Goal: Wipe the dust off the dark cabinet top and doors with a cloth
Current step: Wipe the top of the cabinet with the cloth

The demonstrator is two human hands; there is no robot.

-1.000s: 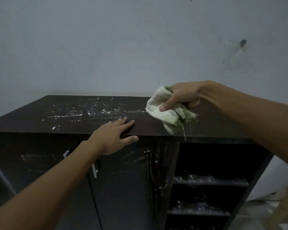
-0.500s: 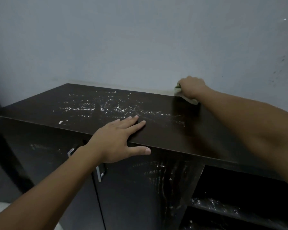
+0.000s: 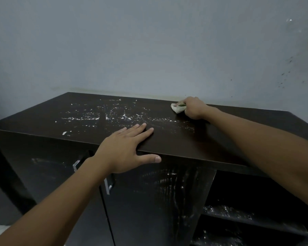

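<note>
While cloth (image 3: 178,107) gripped: dust (image 3: 103,118), handles (image 3: 108,186), shelves (image 3: 238,215).

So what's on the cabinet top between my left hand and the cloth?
In the head view, white dust specks lie on the dark cabinet top between the left hand and the cloth.

I see the dark cabinet top (image 3: 229,139) running left to right against the wall. White dust and flecks (image 3: 105,116) lie scattered across its left and middle part. My left hand (image 3: 124,148) rests flat on the near edge, fingers straight. At the far edge, right of the dust, my right hand (image 3: 194,107) presses a pale cloth (image 3: 177,108) onto the surface.
</note>
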